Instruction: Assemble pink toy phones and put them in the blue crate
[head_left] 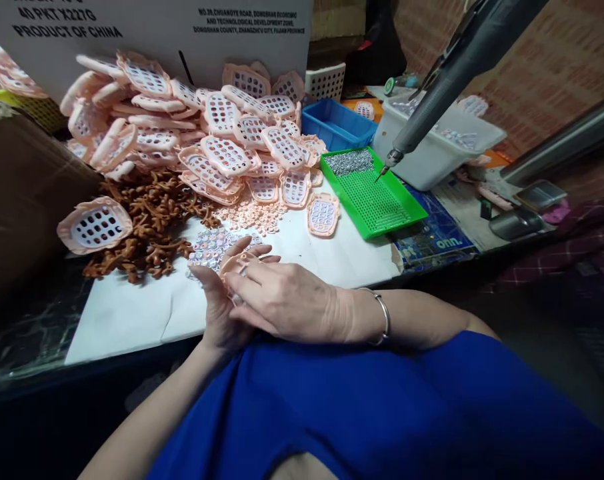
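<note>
We hold one pink keypad shell (235, 265) between both hands just above the surface (132, 313) edge: left hand (217, 313) underneath, right hand (287, 301) on top, fingers clamped on it. Big pile of shells (207, 133) looks undone; screws (352, 162) sit in the green tray (382, 200).

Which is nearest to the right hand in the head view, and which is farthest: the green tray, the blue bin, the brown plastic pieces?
From the right hand:
1. Brown plastic pieces, left, on the white sheet.
2. Green tray, right, farther back.
3. Blue bin, behind the tray.
</note>
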The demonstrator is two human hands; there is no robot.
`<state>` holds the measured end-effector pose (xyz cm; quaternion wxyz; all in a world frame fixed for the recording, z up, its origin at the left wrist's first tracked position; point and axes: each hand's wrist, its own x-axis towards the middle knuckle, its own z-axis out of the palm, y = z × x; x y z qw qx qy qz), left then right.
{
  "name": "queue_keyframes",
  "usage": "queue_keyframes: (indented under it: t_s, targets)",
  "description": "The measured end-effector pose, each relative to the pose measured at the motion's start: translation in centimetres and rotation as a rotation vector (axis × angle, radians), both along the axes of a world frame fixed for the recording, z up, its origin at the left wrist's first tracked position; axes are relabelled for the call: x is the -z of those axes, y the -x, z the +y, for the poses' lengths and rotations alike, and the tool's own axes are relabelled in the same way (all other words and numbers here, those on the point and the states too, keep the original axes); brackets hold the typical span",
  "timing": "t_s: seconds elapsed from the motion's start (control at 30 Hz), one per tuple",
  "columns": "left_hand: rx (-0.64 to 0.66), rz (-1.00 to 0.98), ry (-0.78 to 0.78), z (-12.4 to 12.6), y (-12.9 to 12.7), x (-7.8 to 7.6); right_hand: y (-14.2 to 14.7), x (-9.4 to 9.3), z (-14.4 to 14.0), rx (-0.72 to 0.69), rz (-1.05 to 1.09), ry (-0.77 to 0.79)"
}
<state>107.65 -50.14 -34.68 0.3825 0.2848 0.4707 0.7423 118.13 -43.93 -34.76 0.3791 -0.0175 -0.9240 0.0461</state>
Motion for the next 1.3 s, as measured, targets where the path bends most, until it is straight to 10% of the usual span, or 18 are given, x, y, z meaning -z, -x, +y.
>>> queue_keyframes:
  t_s: [0.2,0.8,1.3]
  targets:
    - [0.012,-0.218,0.106,-0.4,1.0,-0.9,-0.6,1.9,1.6,-0.25,0.38,-0.085]
    - [0.094,-0.188,0.026,-0.4,1.1,0.0,-0.1,4.7,1.1,-0.102,0.34,-0.268]
    - [0.048,-0.4,0.148,-1.9,1.9,0.2,1.2,4.3,3.6,-0.169,0.452,-0.021]
